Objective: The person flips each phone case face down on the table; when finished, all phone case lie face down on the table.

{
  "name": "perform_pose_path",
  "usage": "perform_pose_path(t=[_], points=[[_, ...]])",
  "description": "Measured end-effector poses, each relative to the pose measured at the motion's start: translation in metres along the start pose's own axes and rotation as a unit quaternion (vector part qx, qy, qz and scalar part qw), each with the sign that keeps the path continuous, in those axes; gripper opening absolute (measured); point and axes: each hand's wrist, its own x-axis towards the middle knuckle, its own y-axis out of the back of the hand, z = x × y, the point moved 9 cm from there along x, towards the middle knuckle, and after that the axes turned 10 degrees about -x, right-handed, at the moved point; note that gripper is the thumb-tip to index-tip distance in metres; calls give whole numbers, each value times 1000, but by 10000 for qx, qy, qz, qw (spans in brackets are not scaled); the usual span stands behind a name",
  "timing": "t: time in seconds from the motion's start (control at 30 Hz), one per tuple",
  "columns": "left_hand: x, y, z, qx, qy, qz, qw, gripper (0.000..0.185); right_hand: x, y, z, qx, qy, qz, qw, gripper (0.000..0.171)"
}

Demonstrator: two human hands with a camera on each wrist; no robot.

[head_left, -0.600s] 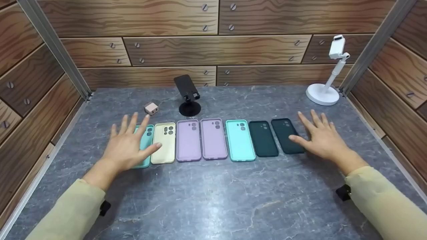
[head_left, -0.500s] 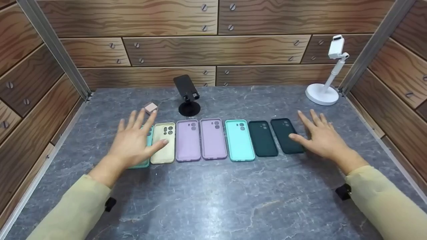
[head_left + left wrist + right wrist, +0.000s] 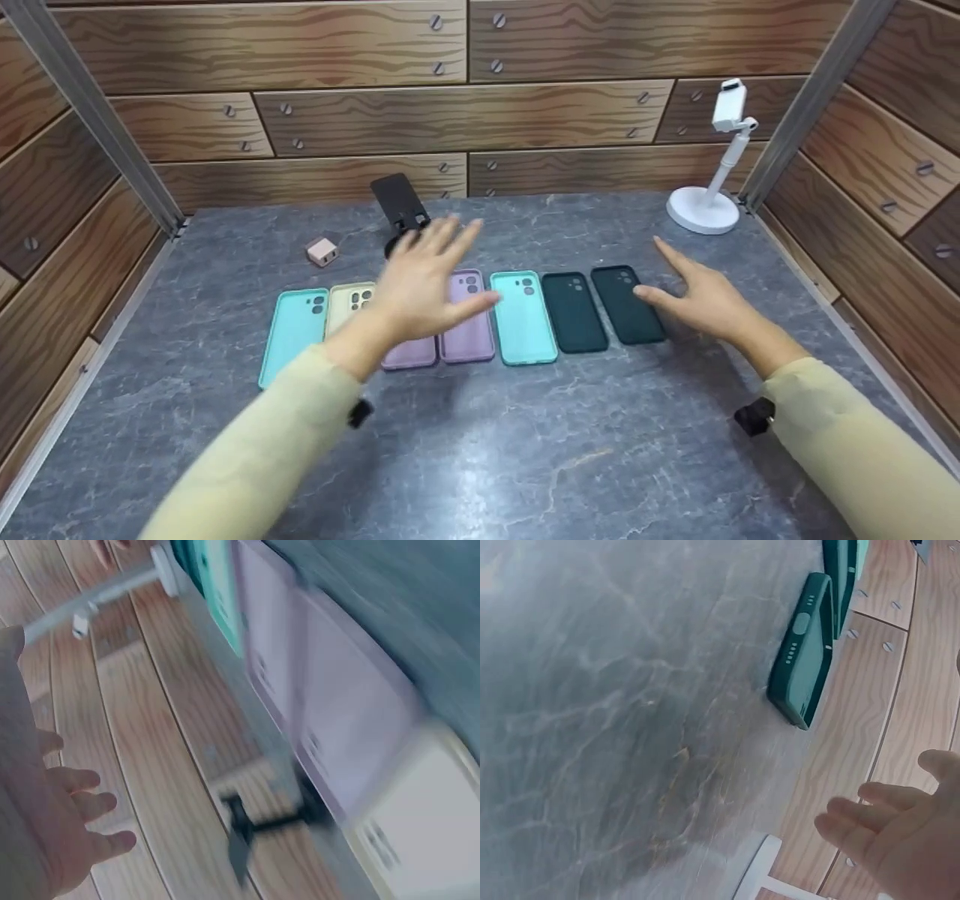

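Several phone cases lie side by side in a row across the table. From left to right they are a turquoise case (image 3: 294, 330), a cream case (image 3: 346, 304), two purple cases (image 3: 471, 330), another turquoise case (image 3: 523, 319) and two dark green cases (image 3: 574, 311). My left hand (image 3: 420, 289) hovers above the purple cases, fingers spread and holding nothing; it hides much of the left purple one and part of the cream one. Just right of the rightmost dark green case (image 3: 802, 652), my right hand (image 3: 697, 300) is held with fingers extended and nothing in it.
Behind the row stand a black phone stand (image 3: 397, 199), partly covered by my left hand, and a small pink charger block (image 3: 322, 252). A white phone stand (image 3: 703, 211) is at the back right. Wood-patterned walls (image 3: 360, 120) enclose the grey marbled table (image 3: 495, 450).
My left hand has swept right from the left turquoise and cream cases to over the purple ones. The right hand has turned slightly in place. The head view has shifted a little.
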Motion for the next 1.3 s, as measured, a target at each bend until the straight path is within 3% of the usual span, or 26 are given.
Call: perform_pose_path(t=[0.27,0.47,0.6,0.87,1.3], points=[[52,-45,57,-544,-531,-65,9971,102,3,2,6,887,-140,-15,9960,96],[77,-85,79,-1176,-574,-209,9912,99,6,-3,13,1497,-304,-188,9881,93],[88,-111,88,-1590,-506,-377,9853,99,7,-7,19,1937,-417,-262,9798,90],[104,-152,95,-2047,-263,-769,9754,98,14,-20,35,2210,-627,-448,9722,86],[114,-185,98,-1648,-209,-1318,9773,92,20,-38,40,2153,-786,-823,9699,81]])
